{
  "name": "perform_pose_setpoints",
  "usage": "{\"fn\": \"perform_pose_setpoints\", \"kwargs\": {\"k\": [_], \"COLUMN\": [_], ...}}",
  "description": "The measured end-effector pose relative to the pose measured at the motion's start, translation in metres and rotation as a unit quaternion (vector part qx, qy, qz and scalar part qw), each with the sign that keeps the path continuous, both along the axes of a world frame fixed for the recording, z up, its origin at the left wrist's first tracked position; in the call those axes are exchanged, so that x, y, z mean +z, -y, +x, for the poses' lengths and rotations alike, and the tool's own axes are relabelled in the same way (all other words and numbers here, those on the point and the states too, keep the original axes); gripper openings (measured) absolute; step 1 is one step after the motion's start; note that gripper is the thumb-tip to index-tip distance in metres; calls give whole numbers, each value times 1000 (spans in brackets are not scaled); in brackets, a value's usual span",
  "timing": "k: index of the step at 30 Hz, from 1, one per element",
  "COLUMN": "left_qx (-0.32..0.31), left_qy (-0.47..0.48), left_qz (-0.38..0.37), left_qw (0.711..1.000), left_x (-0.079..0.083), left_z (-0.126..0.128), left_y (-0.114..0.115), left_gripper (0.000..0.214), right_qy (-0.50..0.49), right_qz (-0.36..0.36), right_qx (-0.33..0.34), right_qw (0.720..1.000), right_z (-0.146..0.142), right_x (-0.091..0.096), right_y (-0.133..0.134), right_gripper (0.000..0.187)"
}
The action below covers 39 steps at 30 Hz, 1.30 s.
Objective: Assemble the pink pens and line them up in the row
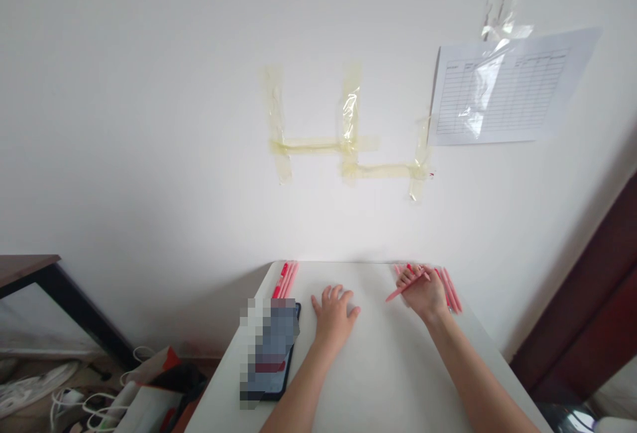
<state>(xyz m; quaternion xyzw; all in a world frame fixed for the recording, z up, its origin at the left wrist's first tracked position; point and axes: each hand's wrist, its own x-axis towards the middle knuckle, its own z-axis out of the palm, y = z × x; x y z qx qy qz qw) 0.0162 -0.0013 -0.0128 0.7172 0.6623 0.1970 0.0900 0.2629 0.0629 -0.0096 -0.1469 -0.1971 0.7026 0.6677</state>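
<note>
My left hand [334,315] rests palm down on the white table [371,367], fingers spread and holding nothing. At the far right of the table my right hand [426,295] is curled around a pink pen [401,291], which slants down to the left. Beside and partly behind that hand lie several pink and red pens [452,290], some of them hidden by it. A second group of pink and red pens [286,280] lies side by side at the far left corner.
A phone [276,353], partly pixelated, lies left of my left arm. The table meets a white wall with yellowed tape [350,121] and a taped printed sheet [502,95]. Cables [102,406] and boxes clutter the floor at left. A dark red wooden panel [587,313] stands at right.
</note>
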Motion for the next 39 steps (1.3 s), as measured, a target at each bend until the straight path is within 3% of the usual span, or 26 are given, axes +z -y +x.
{"fn": "perform_pose_setpoints", "kwargs": {"k": [5,19,26,33,39], "left_qx": [-1,-4,-3,-5,-8], "left_qy": [-4,-4,-9,-7,-7], "left_qz": [-2,-3,-9,-2,-8], "left_qw": [1000,1000,1000,1000,1000], "left_x": [1,0,2,1,0], "left_z": [0,0,0,1,0], "left_y": [0,0,0,2,1], "left_gripper": [38,38,38,39,40], "right_qy": [-15,12,38,39,52], "right_qz": [-10,9,-8,11,-17], "right_qx": [-9,-36,-35,-30,-45], "right_qw": [1000,999,999,999,998], "right_z": [2,-1,-6,-6,-7], "right_x": [-2,4,7,4,2], "right_y": [-2,2,4,5,2], "right_gripper": [38,34,45,19,33]}}
